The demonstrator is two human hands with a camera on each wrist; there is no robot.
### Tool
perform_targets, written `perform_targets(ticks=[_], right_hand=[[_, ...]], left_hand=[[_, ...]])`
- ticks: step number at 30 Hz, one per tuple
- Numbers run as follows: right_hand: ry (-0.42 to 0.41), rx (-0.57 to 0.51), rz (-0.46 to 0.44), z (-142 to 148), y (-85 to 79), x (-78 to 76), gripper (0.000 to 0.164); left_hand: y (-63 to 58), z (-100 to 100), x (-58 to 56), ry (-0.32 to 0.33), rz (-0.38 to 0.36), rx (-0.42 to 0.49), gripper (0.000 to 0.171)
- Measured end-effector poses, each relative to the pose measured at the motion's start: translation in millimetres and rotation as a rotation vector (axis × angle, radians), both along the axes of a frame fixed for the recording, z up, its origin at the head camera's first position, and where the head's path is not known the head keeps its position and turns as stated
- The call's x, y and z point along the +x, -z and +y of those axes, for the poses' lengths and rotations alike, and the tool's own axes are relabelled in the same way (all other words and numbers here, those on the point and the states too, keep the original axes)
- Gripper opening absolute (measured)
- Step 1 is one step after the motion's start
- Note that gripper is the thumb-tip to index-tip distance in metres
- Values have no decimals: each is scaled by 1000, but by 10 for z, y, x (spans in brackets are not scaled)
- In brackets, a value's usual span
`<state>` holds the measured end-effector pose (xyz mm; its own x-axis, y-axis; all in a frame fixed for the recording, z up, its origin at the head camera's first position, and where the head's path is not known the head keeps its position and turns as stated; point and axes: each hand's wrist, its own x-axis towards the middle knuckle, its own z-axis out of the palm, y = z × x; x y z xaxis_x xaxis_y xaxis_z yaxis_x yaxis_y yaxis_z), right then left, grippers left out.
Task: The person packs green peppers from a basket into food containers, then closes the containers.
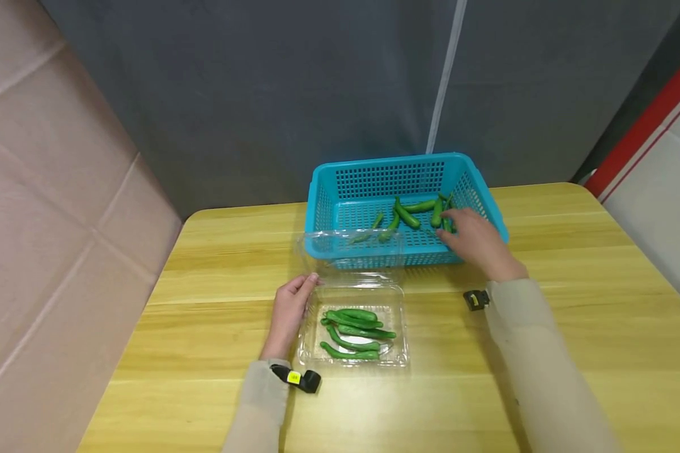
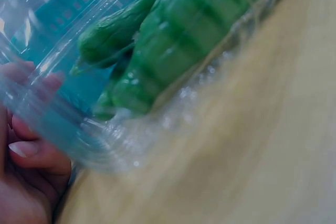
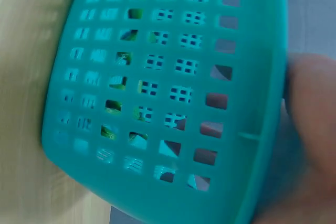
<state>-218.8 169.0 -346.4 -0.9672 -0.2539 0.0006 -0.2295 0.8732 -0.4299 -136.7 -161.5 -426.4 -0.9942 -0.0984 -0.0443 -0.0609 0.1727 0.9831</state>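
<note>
Clear ribbed box [image 2: 113, 148], perhaps wrinkled peppers [image 1: 354, 319]

A dark grey backdrop [image 1: 249, 107] rises behind the wood-grained table [image 1: 204, 296], pinkish wall [image 1: 45, 207] at left.

Yellowish wood-grain worktop [image 1: 192, 352], far corners rounded. Dark grey backdrop [image 1: 249, 113] stands behind far edge; thin pale strip [image 1: 446, 75] runs up it, right of middle. Pinkish creased wall [image 1: 62, 220] along left edge. White surface [image 1: 668, 182], slanted red band [image 1: 640, 132] beyond far right corner. Soft glare toward near edge.
</note>
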Motion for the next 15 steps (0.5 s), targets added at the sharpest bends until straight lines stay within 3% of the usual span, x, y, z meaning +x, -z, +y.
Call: perform_targets(ticks=[9, 12, 15], right_hand=[[-41, 86, -143, -7, -41, -165, 49], [-43, 119, -187, -1, -46, -230, 50], [-52, 144, -218, 11, -37, -292, 50]], left_hand=[[263, -61, -107, -30, 38, -11, 39], [277, -55, -107, -33, 49, -14, 39], [148, -21, -55, -28, 22, -3, 37]])
